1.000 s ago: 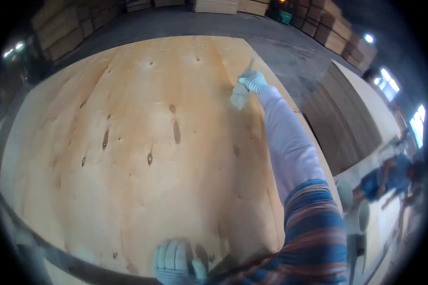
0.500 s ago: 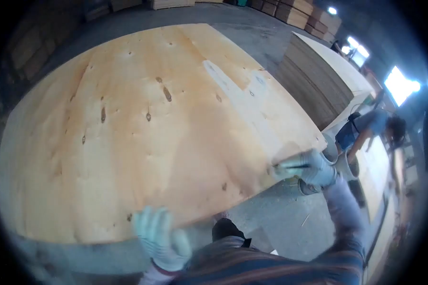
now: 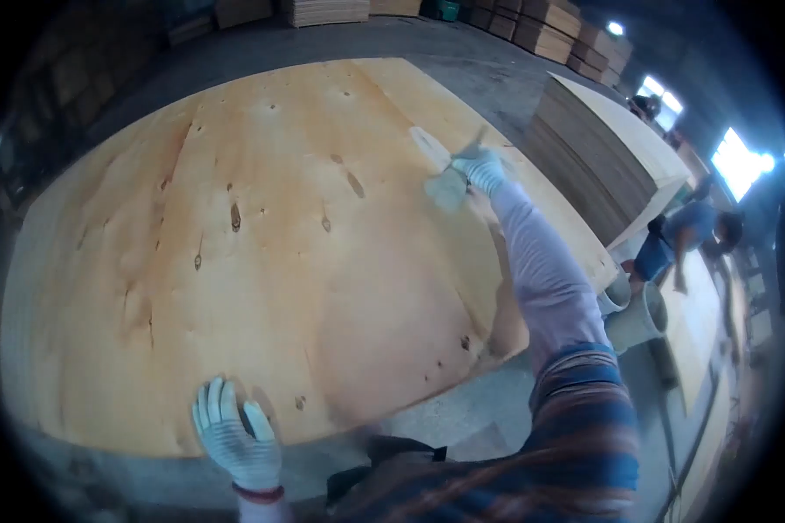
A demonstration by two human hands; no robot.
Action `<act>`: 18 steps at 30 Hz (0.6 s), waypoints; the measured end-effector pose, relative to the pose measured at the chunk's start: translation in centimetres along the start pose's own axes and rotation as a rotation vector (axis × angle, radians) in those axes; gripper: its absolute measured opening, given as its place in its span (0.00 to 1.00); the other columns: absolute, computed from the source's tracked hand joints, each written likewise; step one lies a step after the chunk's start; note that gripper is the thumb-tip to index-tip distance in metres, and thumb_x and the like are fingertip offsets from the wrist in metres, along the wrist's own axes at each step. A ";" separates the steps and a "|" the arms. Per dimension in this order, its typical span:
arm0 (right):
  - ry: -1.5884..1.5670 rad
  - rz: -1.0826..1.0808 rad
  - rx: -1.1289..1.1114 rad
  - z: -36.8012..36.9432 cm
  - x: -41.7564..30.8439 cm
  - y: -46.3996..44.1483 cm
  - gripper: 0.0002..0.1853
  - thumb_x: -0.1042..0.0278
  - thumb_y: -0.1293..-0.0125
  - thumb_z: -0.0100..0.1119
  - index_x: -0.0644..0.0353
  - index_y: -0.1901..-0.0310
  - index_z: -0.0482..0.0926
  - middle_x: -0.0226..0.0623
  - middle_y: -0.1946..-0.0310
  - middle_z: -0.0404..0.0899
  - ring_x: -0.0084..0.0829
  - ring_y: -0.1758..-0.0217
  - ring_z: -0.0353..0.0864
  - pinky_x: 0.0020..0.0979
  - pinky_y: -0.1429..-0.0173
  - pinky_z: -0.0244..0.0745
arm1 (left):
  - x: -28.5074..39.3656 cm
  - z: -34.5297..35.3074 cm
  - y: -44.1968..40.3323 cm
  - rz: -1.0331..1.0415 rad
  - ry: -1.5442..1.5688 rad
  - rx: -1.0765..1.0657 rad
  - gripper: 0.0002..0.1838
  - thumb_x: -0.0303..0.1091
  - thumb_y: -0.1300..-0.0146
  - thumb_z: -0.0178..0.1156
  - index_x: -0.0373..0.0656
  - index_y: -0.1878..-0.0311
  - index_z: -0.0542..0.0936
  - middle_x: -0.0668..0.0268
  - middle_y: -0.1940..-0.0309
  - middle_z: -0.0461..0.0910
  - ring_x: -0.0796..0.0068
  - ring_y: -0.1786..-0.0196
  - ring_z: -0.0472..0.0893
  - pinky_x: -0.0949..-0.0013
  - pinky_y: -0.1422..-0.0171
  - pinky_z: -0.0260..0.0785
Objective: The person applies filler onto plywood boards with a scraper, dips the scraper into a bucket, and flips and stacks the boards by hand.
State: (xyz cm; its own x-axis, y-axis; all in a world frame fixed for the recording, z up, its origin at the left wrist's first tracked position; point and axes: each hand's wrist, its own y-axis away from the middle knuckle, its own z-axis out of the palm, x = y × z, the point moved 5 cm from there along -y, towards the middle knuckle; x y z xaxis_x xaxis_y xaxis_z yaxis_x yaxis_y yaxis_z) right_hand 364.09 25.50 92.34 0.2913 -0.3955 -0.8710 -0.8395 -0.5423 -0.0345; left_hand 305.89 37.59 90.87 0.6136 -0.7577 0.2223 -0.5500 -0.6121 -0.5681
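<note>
A large plywood sheet with dark knots and tan streaks fills most of the view, on top of what looks like a stack. My left hand, in a pale striped glove, lies on its near edge with fingers stretched out. My right hand, gloved too, reaches across to the sheet's far right part. Its fingers are closed around a scraper, whose wide greyish blade is blurred and lies against the wood. A pale smear of filler shows on the sheet just beyond the blade.
To the right stands a tall stack of boards. Pale buckets stand by the sheet's right corner. A person bends over another board at the right. More stacked boards line the back.
My right hand has moved from the near right edge out over the sheet, bringing the scraper onto the wood. My left hand has shifted left and now lies flatter on the edge.
</note>
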 end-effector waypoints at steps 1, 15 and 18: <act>0.136 -0.108 -0.082 0.6 -1.1 -1.7 0.16 0.61 0.44 0.70 0.65 0.60 0.84 0.35 0.67 0.85 0.28 0.66 0.82 0.30 0.61 0.77 | 0.2 -0.2 -0.3 0.002 -0.015 -0.033 0.18 0.33 0.34 0.52 0.35 0.44 0.76 0.52 0.41 0.75 0.48 0.36 0.70 0.49 0.29 0.57; -0.754 0.022 -0.524 14.9 -10.8 13.4 0.10 0.66 0.38 0.66 0.65 0.63 0.84 0.34 0.69 0.84 0.30 0.66 0.82 0.35 0.60 0.77 | -5.3 -5.6 1.1 0.141 0.444 0.117 0.17 0.30 0.36 0.50 0.38 0.44 0.75 0.53 0.42 0.75 0.45 0.32 0.67 0.49 0.29 0.58; -0.093 -0.199 -0.109 18.7 -10.0 5.7 0.08 0.67 0.38 0.65 0.65 0.64 0.84 0.34 0.71 0.83 0.27 0.68 0.82 0.33 0.62 0.77 | -13.9 -7.4 0.8 -0.007 0.007 0.186 0.17 0.30 0.33 0.50 0.37 0.44 0.75 0.53 0.42 0.75 0.46 0.33 0.68 0.49 0.29 0.58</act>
State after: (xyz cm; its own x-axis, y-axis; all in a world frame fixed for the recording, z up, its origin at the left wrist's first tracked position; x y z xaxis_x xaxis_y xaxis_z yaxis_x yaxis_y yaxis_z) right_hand 347.85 40.21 91.73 0.3984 -0.2052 -0.8940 -0.7140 -0.6812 -0.1618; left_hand 292.76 45.93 93.21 0.6129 -0.7554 0.2319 -0.4314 -0.5657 -0.7028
